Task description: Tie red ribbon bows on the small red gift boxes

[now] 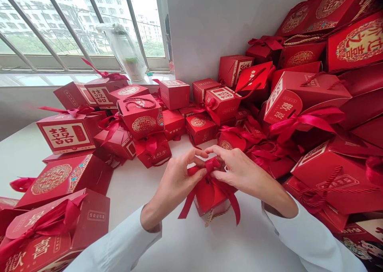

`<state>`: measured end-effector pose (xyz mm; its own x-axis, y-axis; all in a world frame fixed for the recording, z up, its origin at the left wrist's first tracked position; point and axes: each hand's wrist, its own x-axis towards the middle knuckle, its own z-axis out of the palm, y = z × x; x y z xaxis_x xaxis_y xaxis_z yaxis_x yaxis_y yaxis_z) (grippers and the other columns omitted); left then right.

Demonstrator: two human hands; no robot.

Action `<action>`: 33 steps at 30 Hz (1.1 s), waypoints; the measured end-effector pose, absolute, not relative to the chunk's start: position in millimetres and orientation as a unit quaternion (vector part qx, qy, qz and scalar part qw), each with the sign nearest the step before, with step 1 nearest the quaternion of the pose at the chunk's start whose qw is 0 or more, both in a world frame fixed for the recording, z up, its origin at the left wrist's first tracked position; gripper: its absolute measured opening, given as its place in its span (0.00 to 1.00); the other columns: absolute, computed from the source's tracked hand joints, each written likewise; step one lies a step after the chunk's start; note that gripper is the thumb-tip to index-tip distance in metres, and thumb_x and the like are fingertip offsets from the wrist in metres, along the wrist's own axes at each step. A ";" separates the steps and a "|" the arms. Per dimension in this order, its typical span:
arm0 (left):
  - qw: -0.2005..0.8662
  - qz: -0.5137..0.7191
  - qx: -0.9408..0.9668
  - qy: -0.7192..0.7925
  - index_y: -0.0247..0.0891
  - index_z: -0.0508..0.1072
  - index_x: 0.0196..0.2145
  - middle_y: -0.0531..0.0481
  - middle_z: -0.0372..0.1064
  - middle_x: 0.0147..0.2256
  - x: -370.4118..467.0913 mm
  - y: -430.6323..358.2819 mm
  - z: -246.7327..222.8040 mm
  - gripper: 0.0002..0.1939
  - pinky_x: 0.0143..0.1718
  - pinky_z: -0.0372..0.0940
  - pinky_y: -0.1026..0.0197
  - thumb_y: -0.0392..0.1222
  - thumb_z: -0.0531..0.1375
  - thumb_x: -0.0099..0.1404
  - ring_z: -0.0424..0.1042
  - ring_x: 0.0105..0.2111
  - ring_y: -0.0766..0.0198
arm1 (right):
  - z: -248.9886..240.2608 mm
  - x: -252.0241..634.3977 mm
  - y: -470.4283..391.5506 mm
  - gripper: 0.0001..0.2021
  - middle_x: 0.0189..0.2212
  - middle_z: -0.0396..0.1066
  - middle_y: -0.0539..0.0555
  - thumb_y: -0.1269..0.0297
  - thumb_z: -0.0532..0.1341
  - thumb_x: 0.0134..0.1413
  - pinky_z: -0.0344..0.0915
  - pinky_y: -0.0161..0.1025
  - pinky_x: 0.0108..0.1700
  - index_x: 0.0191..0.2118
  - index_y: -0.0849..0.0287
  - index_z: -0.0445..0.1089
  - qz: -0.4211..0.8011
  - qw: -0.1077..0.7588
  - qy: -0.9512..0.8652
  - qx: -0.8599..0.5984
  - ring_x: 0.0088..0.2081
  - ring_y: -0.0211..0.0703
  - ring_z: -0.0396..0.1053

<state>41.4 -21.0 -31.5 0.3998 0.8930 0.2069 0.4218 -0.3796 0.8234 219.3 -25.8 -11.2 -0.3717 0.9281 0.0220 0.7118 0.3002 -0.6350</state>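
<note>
A small red gift box (207,198) stands on the white table in front of me, with a twisted cord handle (210,217) hanging at its near side. Across its top lies a dark red ribbon (212,165) tied into a bow, its two tails draped down left and right. My left hand (182,172) pinches the bow's left loop between thumb and fingers. On the other side, my right hand (239,170) has its thumb and fingers closed on the right loop. The fingertips of both hands nearly meet above the knot.
Red gift boxes are piled along the left (62,178), at the back (142,114) and high on the right (308,92), many with ribbons or cords. A plastic-covered glass vessel (130,58) stands on the sill by the barred window (74,24). The white table (179,244) lies underneath.
</note>
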 end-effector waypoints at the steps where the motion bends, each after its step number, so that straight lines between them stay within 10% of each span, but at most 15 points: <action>1: 0.352 0.337 0.758 0.434 0.42 0.70 0.40 0.54 0.76 0.33 41.6 -21.3 -31.2 0.09 0.36 0.64 0.64 0.36 0.57 0.61 0.73 0.35 0.62 | -11.5 219.2 -25.6 0.17 0.24 0.67 0.46 0.71 0.57 0.49 0.53 0.31 0.27 0.47 0.54 0.65 0.278 0.199 -0.780 -0.524 0.26 0.38 0.63; 17: 0.477 0.290 0.727 0.400 0.38 0.68 0.44 0.51 0.74 0.29 35.0 -16.4 -22.3 0.11 0.27 0.60 0.66 0.44 0.53 0.66 0.68 0.27 0.66 | -14.6 218.9 -23.8 0.05 0.24 0.69 0.48 0.72 0.56 0.51 0.54 0.33 0.27 0.31 0.58 0.69 0.288 0.197 -0.791 -0.503 0.27 0.38 0.65; 33: 0.373 0.310 0.759 0.434 0.41 0.70 0.39 0.55 0.76 0.30 37.5 -17.0 -31.3 0.07 0.32 0.62 0.66 0.38 0.60 0.60 0.71 0.29 0.66 | -16.4 218.5 -22.4 0.06 0.20 0.65 0.47 0.69 0.58 0.50 0.51 0.33 0.27 0.24 0.58 0.63 0.245 0.171 -0.795 -0.528 0.24 0.36 0.61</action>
<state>37.5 -17.0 -31.3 0.4320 0.8899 0.1468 0.4277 -0.3454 0.8353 218.5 -22.4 -16.4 -0.3834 0.9235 0.0131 0.7563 0.3221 -0.5694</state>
